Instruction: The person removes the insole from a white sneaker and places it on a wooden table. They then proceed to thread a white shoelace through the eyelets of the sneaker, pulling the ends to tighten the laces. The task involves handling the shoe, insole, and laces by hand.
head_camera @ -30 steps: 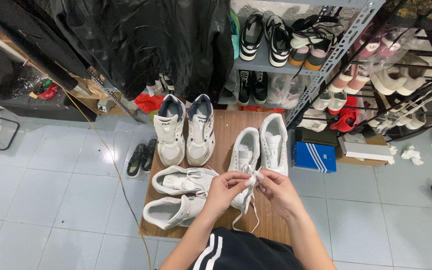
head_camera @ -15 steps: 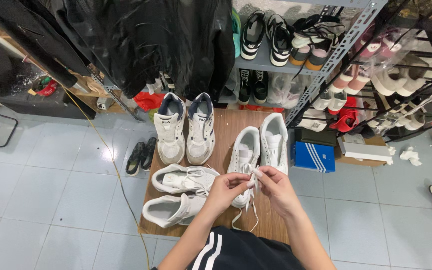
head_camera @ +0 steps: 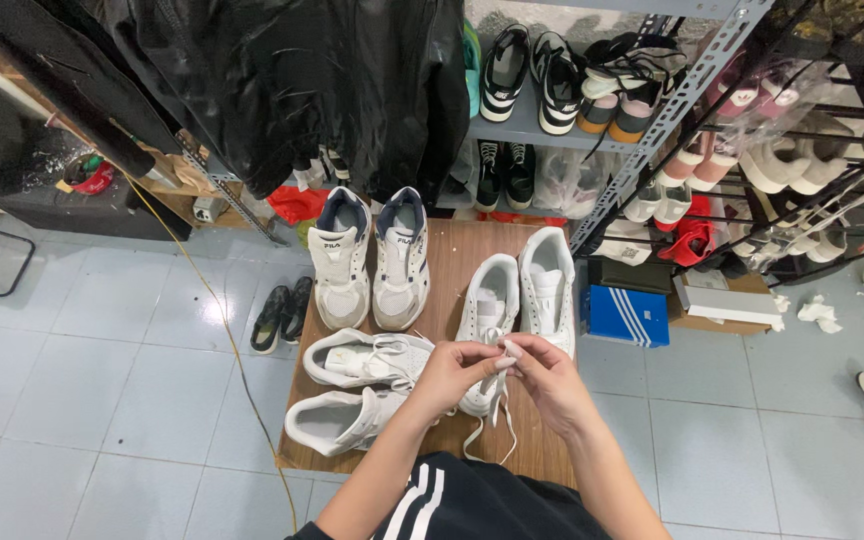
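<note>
Both hands meet over the near edge of the wooden surface (head_camera: 452, 250): the left hand (head_camera: 452, 375) and the right hand (head_camera: 550, 378) each pinch the white lace (head_camera: 492, 425) of a white sneaker (head_camera: 490, 310), its loose ends dangling past the near edge. That sneaker lies lengthwise, toe toward the person and heel toward the far edge, and its mate (head_camera: 548, 285) lies parallel just beside it on the right. Six shoes rest on the surface, in three pairs: a navy-trimmed pair (head_camera: 370, 258) at the far left corner and a white pair (head_camera: 357, 385) lying crosswise at the near left corner.
</note>
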